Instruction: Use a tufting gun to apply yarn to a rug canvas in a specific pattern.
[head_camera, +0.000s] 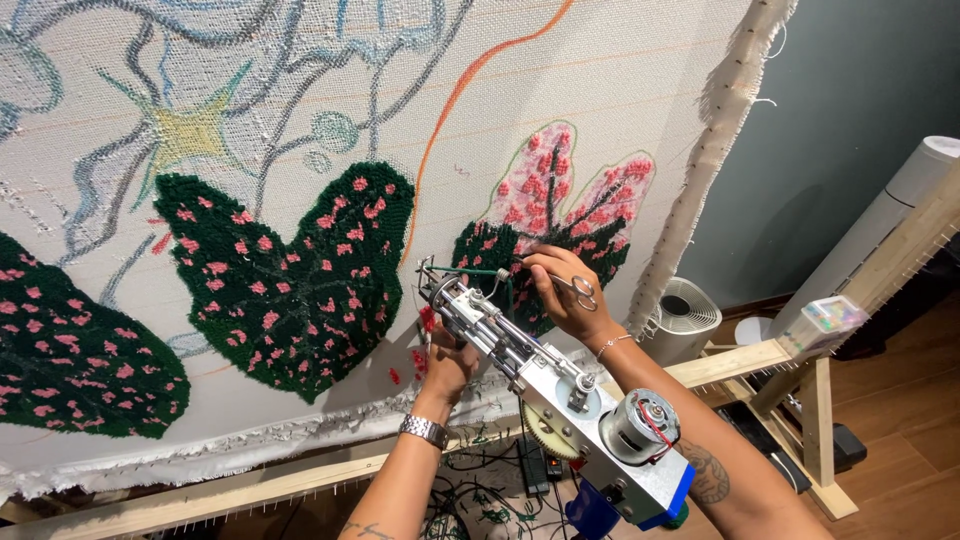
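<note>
The tufting gun (560, 400) covers most of the left hand (447, 365), whose fingers stay out of sight. Its handle runs off the bottom edge. The scissors (577, 290), perhaps hooked on a finger, are half buried in the right hand (565, 295).

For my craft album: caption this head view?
Hands with scissors at tufting gun before leaf-patterned cloth.

The tufting gun (560, 385) lies between the left hand (447, 368) and right hand (563, 290), before the stretched cloth (420, 120). A fan (688, 312) stands right, apparently behind the frame (735, 362).
</note>
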